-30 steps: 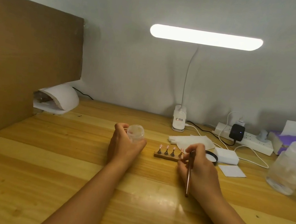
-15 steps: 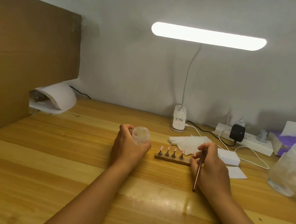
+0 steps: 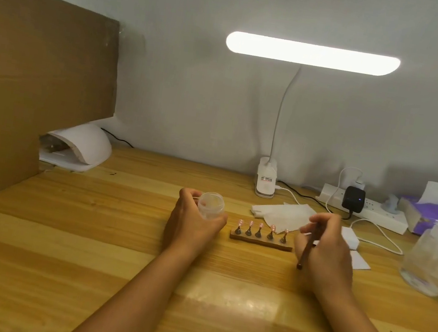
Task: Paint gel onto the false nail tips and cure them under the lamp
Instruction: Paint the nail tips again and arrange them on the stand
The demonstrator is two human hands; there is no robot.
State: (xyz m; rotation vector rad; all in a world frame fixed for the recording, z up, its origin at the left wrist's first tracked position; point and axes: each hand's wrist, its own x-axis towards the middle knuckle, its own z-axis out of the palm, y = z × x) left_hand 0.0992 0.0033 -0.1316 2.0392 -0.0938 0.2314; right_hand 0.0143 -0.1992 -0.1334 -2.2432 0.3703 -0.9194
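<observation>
A wooden strip (image 3: 260, 241) in the middle of the table carries several pink nail tips (image 3: 261, 226) on small metal stands. Left of it, my left hand (image 3: 189, 224) grips a small clear gel pot (image 3: 211, 206), held just above the table. My right hand (image 3: 325, 247) is at the strip's right end and holds a thin dark brush (image 3: 306, 250); its handle points down towards me and its bristle end is hidden by my fingers. The white curing lamp (image 3: 83, 150) stands at the back left, beside a cardboard panel.
A lit desk lamp (image 3: 312, 54) on a clip base (image 3: 266, 181) stands at the back. White wipes (image 3: 284, 216), a white block (image 3: 350, 238), a power strip (image 3: 370, 211) with cables, a tissue box (image 3: 432, 214) and a clear plastic jar (image 3: 437, 255) fill the right side.
My right hand has drawn back to the right off the strip's end, uncovering the rightmost nail tip, and turned the brush. The view shifted slightly. My left hand keeps the pot.
</observation>
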